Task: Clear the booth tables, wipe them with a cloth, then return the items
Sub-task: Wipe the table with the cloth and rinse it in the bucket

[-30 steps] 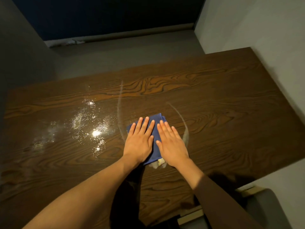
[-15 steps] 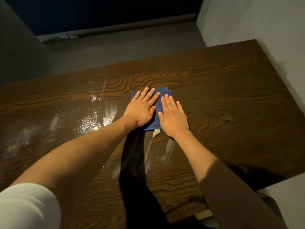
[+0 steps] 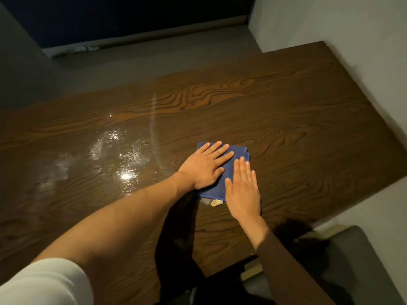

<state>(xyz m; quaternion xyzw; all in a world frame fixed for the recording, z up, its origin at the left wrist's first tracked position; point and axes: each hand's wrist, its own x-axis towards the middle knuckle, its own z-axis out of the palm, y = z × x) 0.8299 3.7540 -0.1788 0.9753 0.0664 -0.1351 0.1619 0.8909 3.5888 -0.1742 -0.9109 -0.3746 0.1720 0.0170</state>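
Both hands lie flat on a folded blue cloth (image 3: 229,172) near the middle of the dark wood-grain worktop (image 3: 308,133). Left hand (image 3: 206,165) presses the cloth's left part, fingers straight and slightly spread, holding nothing. Right hand (image 3: 243,191) presses the cloth's right edge, fingers straight and together, palm down. A small pale tag (image 3: 216,202) sticks out from the cloth's near edge; any writing on it is too small to read. Wet glistening patches (image 3: 119,155) lie on the worktop to the left of the cloth. A grey seat (image 3: 356,260) shows at the lower right.
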